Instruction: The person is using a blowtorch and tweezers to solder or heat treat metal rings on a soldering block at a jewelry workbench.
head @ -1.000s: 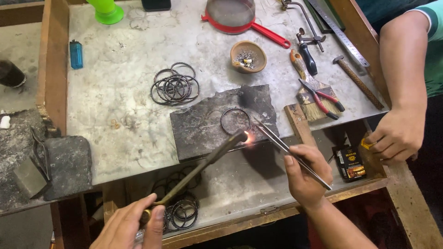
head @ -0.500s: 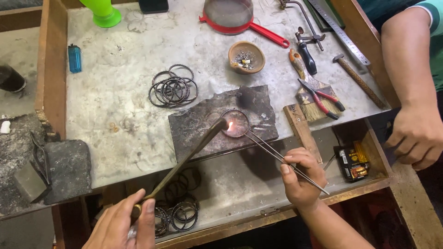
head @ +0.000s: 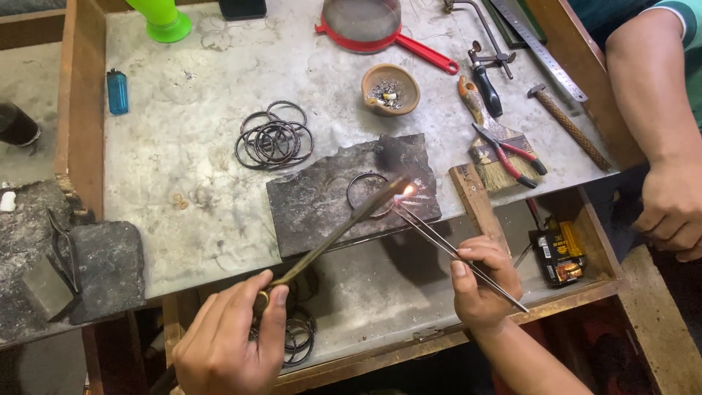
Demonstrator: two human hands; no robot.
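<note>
Head camera: looking down on a grey metal-topped workbench point(head: 183, 183), both hands low in frame.
Left hand: left hand point(head: 227, 344) at 7 o'clock, fingers curled tight round the butt of a long thin brass blowtorch point(head: 329, 238), which slants up toward 1 o'clock.
Flame: small orange flame point(head: 406, 192) at the torch tip, right on the rim of a thin round metal bangle point(head: 356, 186).
Right hand: right hand point(head: 479, 281) at 5 o'clock, thumb and fingers pinched on long steel tweezers point(head: 446, 245); the tips reach up to the flame.
Work spot: bangle lies flat on a dark charred rectangular soldering slab point(head: 322, 205) at frame centre.
Containers: one small brown clay bowl point(head: 390, 89) at 12 o'clock, holding ash and butts; one open wooden drawer point(head: 578, 281) at 4 o'clock with a black-and-orange packet point(head: 557, 254) inside.
Counts: one loose pile of dark wire bangles point(head: 273, 139) at 11 o'clock of the slab, too tangled to count; a second bunch of rings point(head: 296, 338) on the lower shelf beside the left hand.
Tools at 2 o'clock: one red-handled sieve point(head: 365, 22), one red-handled pliers point(head: 512, 153), one bristle brush point(head: 486, 143), one hammer point(head: 567, 124), one steel ruler point(head: 541, 47).
Far left: one blue lighter point(head: 117, 91).
Other person: a hand point(head: 673, 208) rests at 3 o'clock on the bench edge, fingers curled.
</note>
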